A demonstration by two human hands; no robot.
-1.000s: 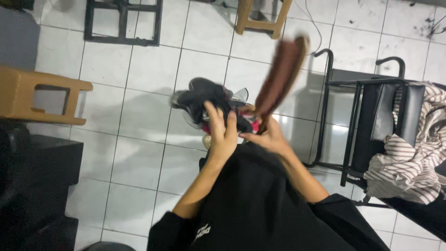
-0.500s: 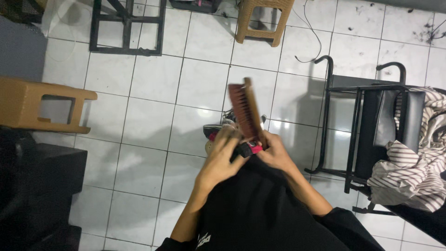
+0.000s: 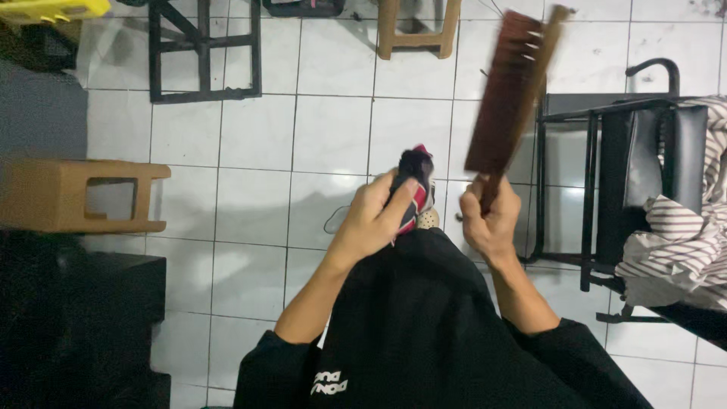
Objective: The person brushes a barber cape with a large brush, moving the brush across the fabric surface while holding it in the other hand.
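My left hand grips a dark shoe with red and white parts, held over my lap. My right hand is closed around the handle of a long wooden brush with dark bristles. The brush is raised up and away from the shoe, its head blurred, bristles facing left. Black fabric covers my lap below both hands. Most of the shoe is hidden behind my left hand.
White tiled floor lies below. A wooden stool stands at left, another stool at top, a black metal frame top left. A black chair with striped cloth is at right. Dark furniture is lower left.
The brush has swung up and away from the shoe to the upper right. The shoe has turned in my left hand and shows less. The view shifted slightly.
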